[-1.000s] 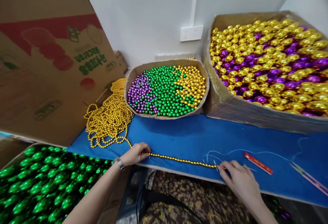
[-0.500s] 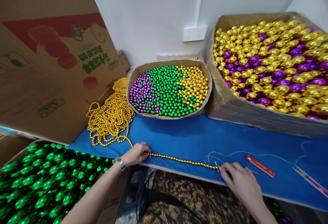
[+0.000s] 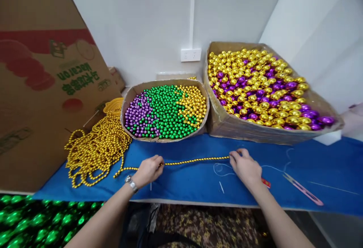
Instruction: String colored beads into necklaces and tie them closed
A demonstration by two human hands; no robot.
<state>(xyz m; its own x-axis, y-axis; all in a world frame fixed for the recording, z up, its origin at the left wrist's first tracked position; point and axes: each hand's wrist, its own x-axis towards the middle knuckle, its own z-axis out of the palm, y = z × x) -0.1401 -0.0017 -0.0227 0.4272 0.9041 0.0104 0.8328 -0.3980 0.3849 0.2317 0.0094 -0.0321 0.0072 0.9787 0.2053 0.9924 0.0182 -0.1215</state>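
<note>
The thin strand of small gold beads (image 3: pixel 195 160) lies taut and nearly straight on the blue cloth-covered table (image 3: pixel 198 187), stretched from one hand to the other. As far as can be judged, this stretch is already fully beaded. Past the left hand it runs on into a large tangled heap of the same gold bead strand (image 3: pixel 96 151), so much length is finished. On the other side, bare white thread (image 3: pixel 222 168) loops loose on the cloth, so some thread remains unfilled.

The left hand (image 3: pixel 147 170), with a metal wristwatch (image 3: pixel 129 181) behind it, is curled, its fingertips pinching the strand where the straight stretch begins. The right hand (image 3: pixel 246 166) lies knuckles up, its bent fingers closed on the strand's far end, and the thread loops lie just below and beside it.

A small red flat piece (image 3: pixel 266 183) shows at the right hand's outer edge, and pink thread snips (image 3: pixel 303 189) lie further right. Beyond the hands sit a shallow cardboard tray (image 3: pixel 170 139) of purple, green and gold beads and a big cardboard box (image 3: pixel 241 129) of larger gold and purple beads. Below the left forearm are large green beads (image 3: pixel 34 221).
</note>
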